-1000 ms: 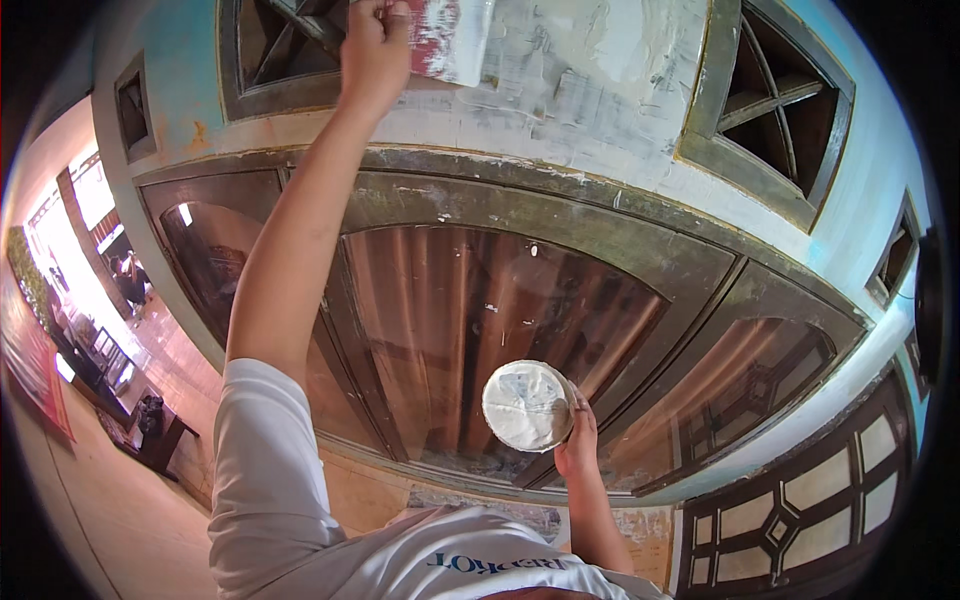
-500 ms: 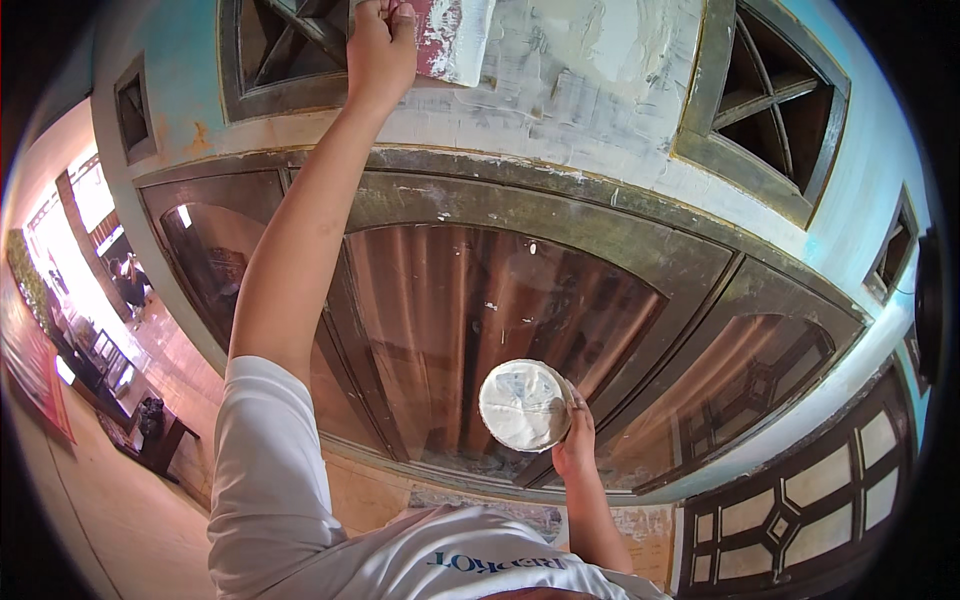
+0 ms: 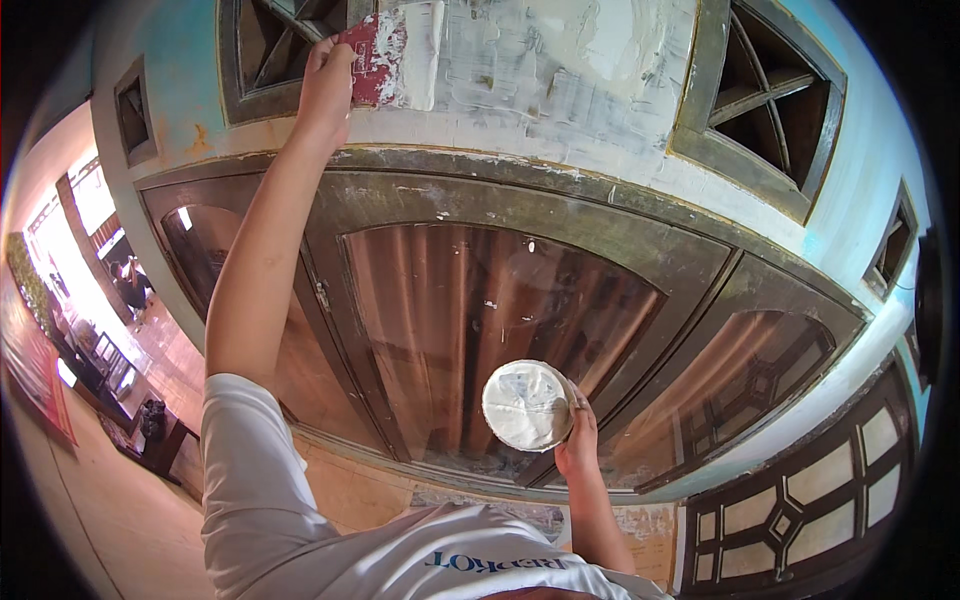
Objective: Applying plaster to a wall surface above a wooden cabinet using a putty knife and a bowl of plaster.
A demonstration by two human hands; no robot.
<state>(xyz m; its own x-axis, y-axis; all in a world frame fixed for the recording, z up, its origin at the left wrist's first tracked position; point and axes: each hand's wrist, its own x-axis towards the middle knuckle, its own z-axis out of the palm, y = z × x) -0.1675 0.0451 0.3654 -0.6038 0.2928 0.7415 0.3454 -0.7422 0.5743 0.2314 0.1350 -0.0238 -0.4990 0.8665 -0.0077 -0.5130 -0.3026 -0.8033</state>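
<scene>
High on the wall (image 3: 560,80), my left hand (image 3: 327,90) is closed round one edge of a wide, flat red putty spreader (image 3: 378,62). White putty is smeared over the spreader's face, thickest along its right side, and that side lies at the wall beside the left lattice opening. Lower down, in front of the glazed panel, my right hand (image 3: 580,432) grips the side of a round tub (image 3: 527,405). White putty fills the part of the tub that shows. Its underside and some of my right fingers are hidden.
Two lattice vents, one left (image 3: 285,45) and one right (image 3: 765,95), flank the patchy grey-white wall area. Below run dark wooden frames (image 3: 540,205) with glass and brown curtains (image 3: 500,300) behind. A dark panelled door (image 3: 800,510) stands lower right. Another person (image 3: 130,285) is far left.
My left hand and the putty spreader have moved left and slightly down across the wall, baring more of the smeared patch. The tub in my right hand has barely shifted.
</scene>
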